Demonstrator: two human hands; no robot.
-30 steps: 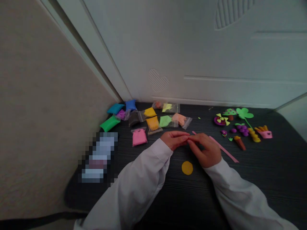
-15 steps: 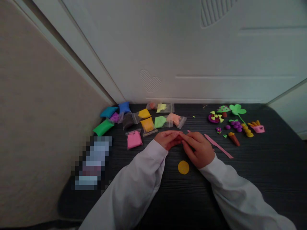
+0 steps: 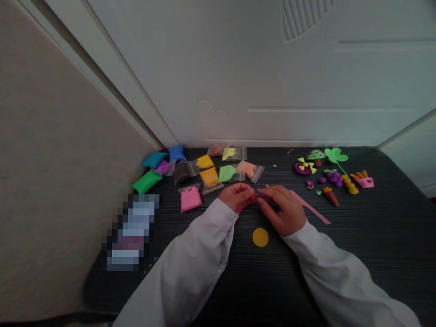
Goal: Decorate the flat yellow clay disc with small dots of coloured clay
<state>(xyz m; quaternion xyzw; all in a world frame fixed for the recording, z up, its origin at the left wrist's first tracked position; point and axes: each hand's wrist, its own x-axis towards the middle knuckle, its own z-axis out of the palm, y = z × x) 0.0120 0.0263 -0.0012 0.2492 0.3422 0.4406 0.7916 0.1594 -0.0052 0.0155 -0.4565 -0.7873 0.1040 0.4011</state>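
Observation:
My left hand [image 3: 238, 197] is closed, thumb pressed against the fingers in a pinch. Whatever it pinches is too small and too hidden to name; a reddish spot shows at the fingertips. Just to its right, my right hand [image 3: 282, 209] has its thumb and index finger apart, with nothing visible held between them. Below the hands, a flat yellow clay disc [image 3: 260, 237] lies on the dark table [image 3: 235, 281]. A pink plastic clay knife [image 3: 311, 208] rests beside my right hand, partly hidden behind it.
Bagged clay, including a pink pack [image 3: 190, 199] and a green pack [image 3: 147, 181], sits at the back left. A blurred-out phone-like object [image 3: 132, 231] lies at left. Small clay models, among them a green flower [image 3: 336, 155] and a pink fries box [image 3: 366, 182], stand at right.
My right hand's fingertips have parted from each other and drawn slightly away from my left hand. My left hand keeps its pinch, its fingers curled more closely.

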